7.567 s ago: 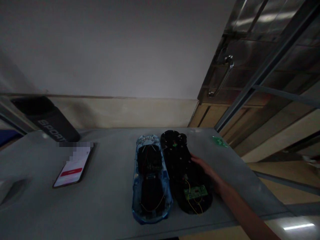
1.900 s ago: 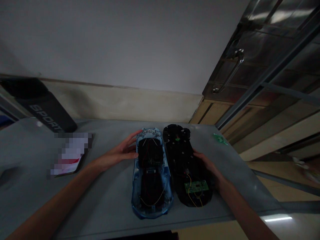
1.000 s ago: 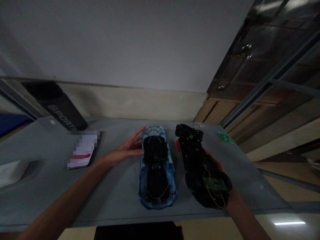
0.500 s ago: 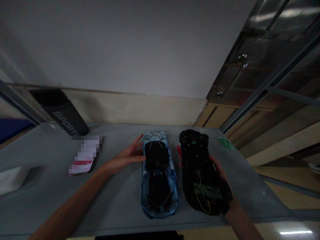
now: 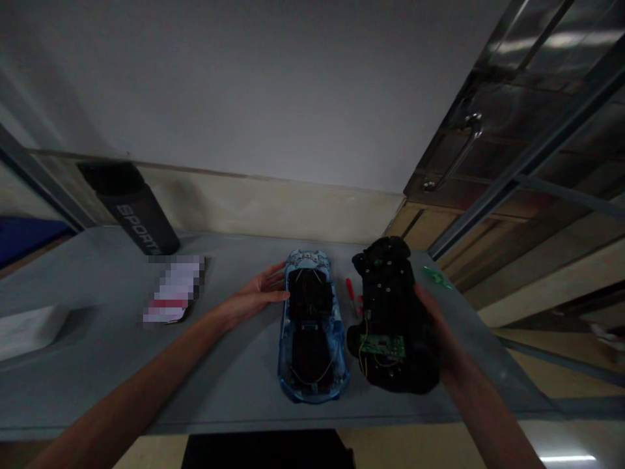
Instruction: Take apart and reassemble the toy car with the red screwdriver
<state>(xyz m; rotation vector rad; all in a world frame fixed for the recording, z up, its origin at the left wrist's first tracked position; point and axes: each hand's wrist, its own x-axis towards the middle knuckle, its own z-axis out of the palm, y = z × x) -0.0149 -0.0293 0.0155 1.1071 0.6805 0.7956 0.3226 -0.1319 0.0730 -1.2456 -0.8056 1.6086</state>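
Head view: your right hand (image 5: 442, 339) is wrapped around the right side of the black car base (image 5: 390, 293), which looks tilted and seems to be held up off the table (image 5: 234, 384). Your left hand (image 5: 261, 292) is not clenched; its thumb and fingers rest loosely against the left edge of the blue car shell (image 5: 311, 327), which lies on the table with its hollow inside facing up.

To handle the base well, I'd judge that you should support it from beneath and by its solid sides, keeping pressure off the green circuit board (image 5: 382, 346) and the thin yellow wire (image 5: 362, 358) near its close end, since a snag there could pull something loose. Turn it slowly, and let your left hand simply steady the shell without squeezing it. Mind the red-handled tool (image 5: 350, 286), perhaps a screwdriver, lying between the two parts; the base could catch it if lowered carelessly.

As for the grip, the base lies to the left of your right palm, with the board toward you and clear of the visible part of that hand. How far your fingers reach underneath is mostly hidden. The shell sits just right of your left fingertips, apart from the base.
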